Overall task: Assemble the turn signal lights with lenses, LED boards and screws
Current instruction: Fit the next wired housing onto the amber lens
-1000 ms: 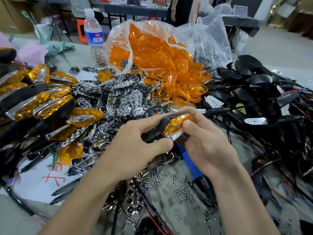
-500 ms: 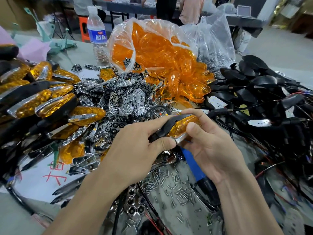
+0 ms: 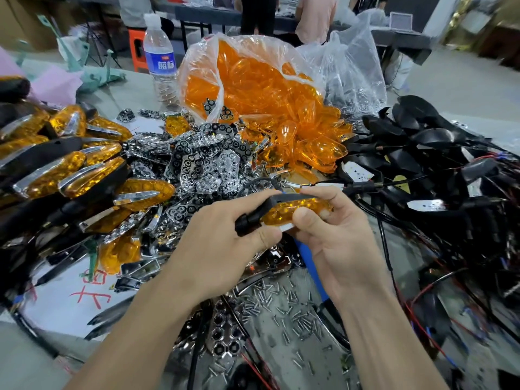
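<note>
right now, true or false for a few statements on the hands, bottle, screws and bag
1. The left hand and right hand both hold one light. True.
2. The bottle lies on its side. False: it stands upright.
3. Loose screws lie nearer the camera than the light. True.
4. The lenses spilling from the bag are blue. False: they are orange.

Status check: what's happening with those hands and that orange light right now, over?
Left hand grips the turn signal light by its black stem. Right hand pinches the amber lens. Blue screwdriver lies underneath, untouched.
</note>
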Motion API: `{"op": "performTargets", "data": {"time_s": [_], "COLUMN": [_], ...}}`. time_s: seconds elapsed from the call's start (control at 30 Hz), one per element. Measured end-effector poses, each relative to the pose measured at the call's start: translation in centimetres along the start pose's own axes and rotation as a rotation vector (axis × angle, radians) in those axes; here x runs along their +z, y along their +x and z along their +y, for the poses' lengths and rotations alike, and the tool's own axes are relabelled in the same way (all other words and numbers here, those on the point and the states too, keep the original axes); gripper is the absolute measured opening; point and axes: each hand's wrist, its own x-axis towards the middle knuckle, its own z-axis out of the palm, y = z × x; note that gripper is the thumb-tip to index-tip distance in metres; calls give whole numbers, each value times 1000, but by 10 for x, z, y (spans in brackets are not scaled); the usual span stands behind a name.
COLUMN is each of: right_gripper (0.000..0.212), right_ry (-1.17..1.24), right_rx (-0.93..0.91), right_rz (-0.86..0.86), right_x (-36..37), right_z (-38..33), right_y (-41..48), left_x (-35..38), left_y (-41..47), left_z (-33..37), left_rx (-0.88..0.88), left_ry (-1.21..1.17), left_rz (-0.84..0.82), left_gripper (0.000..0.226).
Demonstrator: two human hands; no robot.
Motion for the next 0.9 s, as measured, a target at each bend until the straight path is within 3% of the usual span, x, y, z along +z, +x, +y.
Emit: {"op": "performTargets", "data": {"time_s": [0.17, 0.33, 0.53, 0.8, 0.9], "right_gripper": [35, 33, 51, 66, 63], "right_ry": [-169, -78, -78, -26, -37], "right_rx": [39, 71, 57, 40, 46], "right_rz": [-79, -46, -227, -214, -196], "right_x": [0, -3, -20, -26, -24], "right_z": [-6, -9, -18, -14, -12], "right_y": [-1, -2, -1, 2, 2], "left_x": [6, 21, 14, 6, 5], "left_y": [-2, -7, -2, 2, 1], "left_z": [-5, -4, -1, -1, 0], "left_rx": [37, 92, 51, 1, -91], "left_ry": [108, 172, -10, -468, -364], "left_rz": [139, 279, 80, -175, -160], "left_gripper": [69, 75, 52, 36, 33]}}
